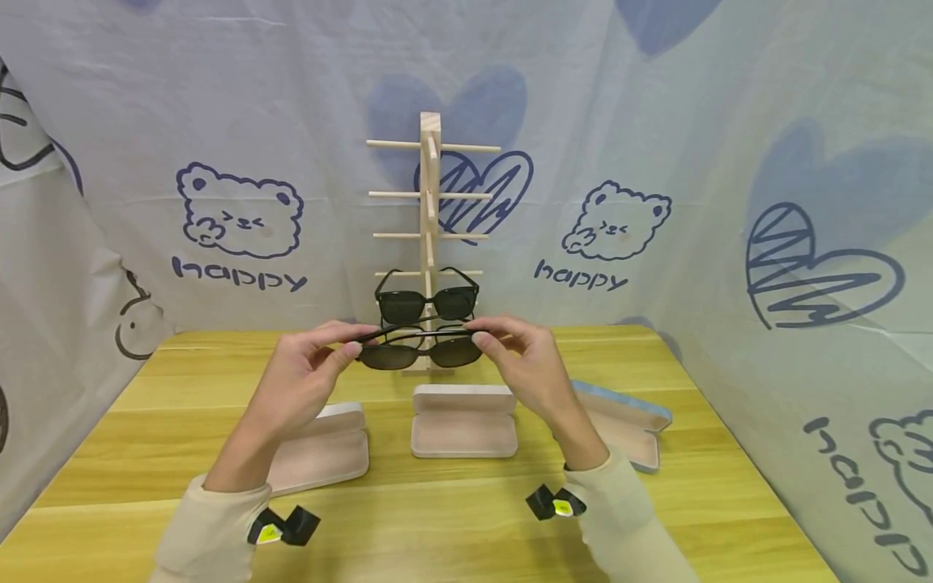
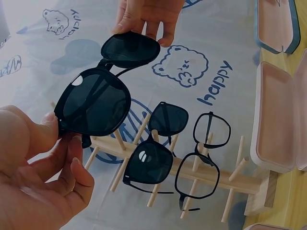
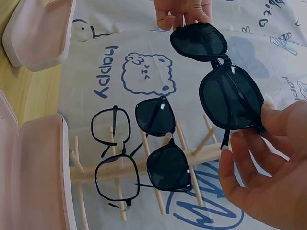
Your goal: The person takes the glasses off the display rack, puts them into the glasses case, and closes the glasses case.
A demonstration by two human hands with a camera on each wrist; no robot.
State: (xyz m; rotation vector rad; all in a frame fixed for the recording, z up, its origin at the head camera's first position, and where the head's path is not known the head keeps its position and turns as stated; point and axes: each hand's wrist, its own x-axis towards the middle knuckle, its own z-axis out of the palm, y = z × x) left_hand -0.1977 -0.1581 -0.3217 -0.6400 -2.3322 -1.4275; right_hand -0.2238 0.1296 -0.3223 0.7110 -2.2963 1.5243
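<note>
Between them, my two hands hold a pair of black sunglasses in front of the wooden glasses rack. My left hand pinches one end of the frame with thumb and fingers. At the other end, my right hand pinches likewise. Both wrist views show the dark lenses and the folded-looking temples behind them, partly hidden. On the rack hang another pair of black sunglasses and, below it, black-rimmed glasses with clear lenses, mostly covered by the held pair in the head view.
Glasses cases lie with raised lids on the wood-grain table: a white one at left, another white one in the middle and a blue one at right. Bare pegs stick out higher on the rack. A printed curtain stands behind.
</note>
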